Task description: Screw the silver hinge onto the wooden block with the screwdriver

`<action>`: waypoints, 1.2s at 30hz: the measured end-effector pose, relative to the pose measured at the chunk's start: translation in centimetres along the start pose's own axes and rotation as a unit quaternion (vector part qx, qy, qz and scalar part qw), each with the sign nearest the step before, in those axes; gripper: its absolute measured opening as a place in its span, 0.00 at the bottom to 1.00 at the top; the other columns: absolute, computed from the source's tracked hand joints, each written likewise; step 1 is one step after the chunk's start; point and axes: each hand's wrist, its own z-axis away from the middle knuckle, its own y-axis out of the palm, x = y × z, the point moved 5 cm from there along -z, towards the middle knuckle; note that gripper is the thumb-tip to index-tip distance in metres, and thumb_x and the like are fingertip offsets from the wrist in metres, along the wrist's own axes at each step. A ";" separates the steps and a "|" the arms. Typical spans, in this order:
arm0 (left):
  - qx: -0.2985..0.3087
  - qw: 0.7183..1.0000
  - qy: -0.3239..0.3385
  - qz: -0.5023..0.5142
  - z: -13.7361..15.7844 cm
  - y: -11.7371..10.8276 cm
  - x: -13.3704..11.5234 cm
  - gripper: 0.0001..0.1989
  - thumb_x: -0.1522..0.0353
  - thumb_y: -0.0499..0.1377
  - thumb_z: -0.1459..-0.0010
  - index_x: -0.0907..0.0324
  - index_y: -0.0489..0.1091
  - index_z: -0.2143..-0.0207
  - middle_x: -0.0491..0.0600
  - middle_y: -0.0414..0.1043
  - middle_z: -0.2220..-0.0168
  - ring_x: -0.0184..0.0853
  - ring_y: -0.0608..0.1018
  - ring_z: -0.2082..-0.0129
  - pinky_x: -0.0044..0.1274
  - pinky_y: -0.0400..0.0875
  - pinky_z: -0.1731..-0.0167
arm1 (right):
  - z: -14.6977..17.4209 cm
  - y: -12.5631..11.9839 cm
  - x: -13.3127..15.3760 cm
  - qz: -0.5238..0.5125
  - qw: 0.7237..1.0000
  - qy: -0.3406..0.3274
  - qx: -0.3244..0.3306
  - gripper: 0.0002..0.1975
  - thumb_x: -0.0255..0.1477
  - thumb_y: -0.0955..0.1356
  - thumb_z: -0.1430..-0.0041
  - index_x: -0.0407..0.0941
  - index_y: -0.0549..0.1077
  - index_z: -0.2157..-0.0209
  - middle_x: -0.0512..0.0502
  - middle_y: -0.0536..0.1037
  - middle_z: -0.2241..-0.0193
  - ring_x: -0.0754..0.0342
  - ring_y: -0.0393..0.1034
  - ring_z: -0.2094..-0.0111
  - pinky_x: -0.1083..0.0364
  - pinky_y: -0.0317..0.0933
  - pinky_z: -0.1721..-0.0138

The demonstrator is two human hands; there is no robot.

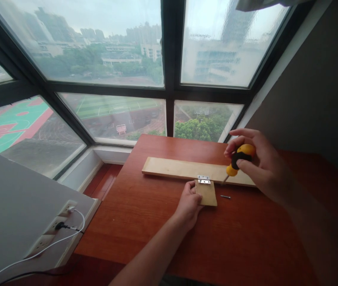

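Between the thumb and fingers of my left hand (189, 204) is a small wooden board (207, 194), gripped by its left side. A silver hinge (204, 179) lies across the far edge of this board and the near edge of a long wooden plank (176, 167). My right hand (261, 161) is raised above the plank's right part, its fingers closed around a stubby yellow and black screwdriver (241, 159). The screwdriver's shaft slants down to the left, its tip right of the hinge and apart from it. A screw (225, 197) lies on the table, right of the small board.
The reddish-brown wooden table (133, 222) bears all of this, its far edge near the windows (109, 115). At the left, a low wall holds power sockets (50, 226) with a white cable (44, 247) and a black plug (60, 225).
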 end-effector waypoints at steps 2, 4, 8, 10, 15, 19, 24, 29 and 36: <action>0.000 1.000 0.002 -0.002 0.0 0.0 0.0 0.27 0.80 0.56 0.62 0.58 0.62 0.56 0.52 0.75 0.59 0.38 0.78 0.63 0.24 0.72 0.69 | -0.1 0.9 -0.3 0.009 1.000 -0.007 0.019 0.18 0.24 0.63 0.45 0.47 0.69 0.51 0.47 0.76 0.64 0.52 0.72 0.65 0.54 0.65 0.64; 0.001 1.000 0.003 -0.002 0.0 0.1 0.0 0.27 0.80 0.56 0.62 0.58 0.62 0.56 0.52 0.75 0.59 0.38 0.77 0.64 0.24 0.71 0.70 | -0.2 3.1 -0.9 0.062 0.995 -0.009 0.072 0.10 0.26 0.63 0.44 0.45 0.73 0.61 0.47 0.77 0.68 0.52 0.72 0.68 0.54 0.64 0.64; 0.009 1.000 0.008 0.006 0.1 0.1 0.0 0.27 0.80 0.57 0.63 0.58 0.62 0.56 0.50 0.75 0.63 0.34 0.76 0.68 0.23 0.69 0.70 | 0.5 8.8 -3.8 0.292 0.928 0.047 0.225 0.17 0.39 0.62 0.36 0.43 0.76 0.69 0.42 0.79 0.72 0.49 0.73 0.71 0.54 0.60 0.70; 0.012 1.000 0.009 0.010 0.1 0.1 0.0 0.28 0.80 0.57 0.64 0.58 0.63 0.57 0.49 0.74 0.64 0.33 0.74 0.69 0.23 0.68 0.70 | 1.2 11.0 -4.9 0.374 0.883 0.053 0.279 0.20 0.42 0.62 0.35 0.43 0.78 0.65 0.38 0.81 0.68 0.46 0.76 0.68 0.54 0.61 0.69; 0.012 1.000 0.010 0.018 0.0 -0.1 0.2 0.29 0.80 0.58 0.66 0.58 0.63 0.57 0.47 0.73 0.65 0.32 0.73 0.69 0.22 0.66 0.71 | 2.2 13.5 -5.7 0.392 0.868 0.054 0.300 0.19 0.33 0.58 0.33 0.41 0.78 0.61 0.32 0.80 0.64 0.43 0.77 0.64 0.52 0.62 0.66; 0.010 1.000 0.010 0.021 -0.2 -0.1 0.3 0.30 0.80 0.58 0.67 0.57 0.62 0.57 0.45 0.72 0.67 0.31 0.72 0.71 0.22 0.66 0.72 | 2.2 13.8 -5.7 0.385 0.870 0.049 0.303 0.18 0.31 0.58 0.33 0.41 0.77 0.61 0.34 0.80 0.63 0.45 0.77 0.64 0.53 0.62 0.66; 0.006 1.000 0.010 0.028 -0.2 -0.1 0.3 0.29 0.80 0.57 0.67 0.58 0.62 0.57 0.46 0.72 0.68 0.31 0.73 0.72 0.22 0.66 0.73 | 2.1 13.5 -5.6 0.368 0.873 0.036 0.319 0.12 0.31 0.61 0.36 0.41 0.75 0.60 0.36 0.79 0.62 0.44 0.76 0.64 0.53 0.60 0.68; 0.006 1.000 0.005 0.029 0.0 0.0 0.1 0.27 0.81 0.56 0.68 0.59 0.64 0.60 0.48 0.74 0.66 0.32 0.74 0.71 0.22 0.67 0.72 | 2.2 12.9 -5.2 0.352 0.871 0.029 0.341 0.10 0.30 0.64 0.38 0.42 0.72 0.58 0.38 0.78 0.59 0.47 0.75 0.62 0.54 0.58 0.68; 0.009 1.000 0.007 0.011 0.0 0.2 0.1 0.21 0.79 0.60 0.63 0.60 0.66 0.62 0.46 0.73 0.70 0.29 0.71 0.74 0.20 0.65 0.74 | 2.3 12.9 -4.9 0.378 0.878 0.056 0.287 0.16 0.37 0.59 0.33 0.42 0.71 0.58 0.36 0.78 0.61 0.43 0.75 0.63 0.52 0.59 0.68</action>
